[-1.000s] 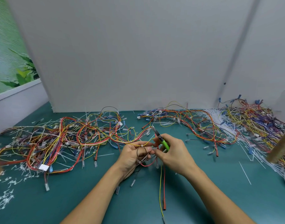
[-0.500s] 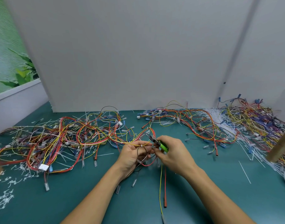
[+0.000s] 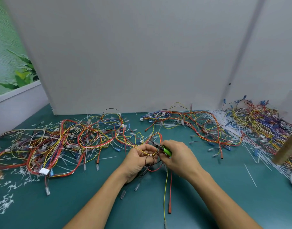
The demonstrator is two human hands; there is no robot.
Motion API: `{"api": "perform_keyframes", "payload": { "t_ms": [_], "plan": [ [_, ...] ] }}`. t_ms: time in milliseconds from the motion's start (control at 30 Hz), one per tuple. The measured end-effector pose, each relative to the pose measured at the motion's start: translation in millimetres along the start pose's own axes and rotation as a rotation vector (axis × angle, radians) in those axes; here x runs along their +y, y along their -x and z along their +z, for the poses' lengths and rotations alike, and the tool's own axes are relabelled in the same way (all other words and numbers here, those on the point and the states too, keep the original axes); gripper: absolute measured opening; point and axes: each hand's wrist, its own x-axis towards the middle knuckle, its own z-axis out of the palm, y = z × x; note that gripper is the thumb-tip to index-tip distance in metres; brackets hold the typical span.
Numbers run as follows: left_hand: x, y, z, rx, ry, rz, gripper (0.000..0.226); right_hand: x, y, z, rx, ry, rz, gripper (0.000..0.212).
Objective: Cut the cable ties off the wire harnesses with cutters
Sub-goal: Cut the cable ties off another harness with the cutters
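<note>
Far left of the green table (image 3: 59, 204) there were little white cut tie scraps (image 3: 5, 204) scattered about, then a big tangle of red and yellow wire harnesses (image 3: 59, 146) spread out behind them. In the middle, the left hand (image 3: 138, 161) was curled around a few thin wires, pinching a yellow one that had a small white cable tie (image 3: 151, 155) on it. Right beside it, the right hand (image 3: 178, 156) was gripping the green-handled cutters (image 3: 163, 148), tips pointing up-left just above that tie; couldn't tell if the blades were touching anything. Another harness pile (image 3: 200, 126) sat behind the right hand, and a messier heap with loose white ties (image 3: 257, 126) filled the far right.
</note>
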Motion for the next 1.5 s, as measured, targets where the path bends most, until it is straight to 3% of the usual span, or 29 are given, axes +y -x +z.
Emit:
{"api": "perform_keyframes", "payload": {
  "t_ms": [300,533,1033,1267,1500],
  "plan": [
    [0,-2,-3,0.032,0.123,-0.038,0.031,-2,3,1,0.042,0.003,-0.037,0.011],
    [-1,-4,-4,0.061,0.208,-0.054,0.032,0,1,0,-0.010,-0.059,0.038,0.014],
    [0,-4,-3,0.065,0.210,-0.051,0.026,-2,-1,3,0.164,-0.280,0.169,0.011],
    [0,-5,0,0.067,0.185,-0.041,0.027,-7,-2,1,0.149,-0.492,0.246,0.025],
    [-3,-5,2,0.019,0.158,-0.036,0.018,-13,-2,2,0.053,-0.741,0.250,0.022]
  ]
}}
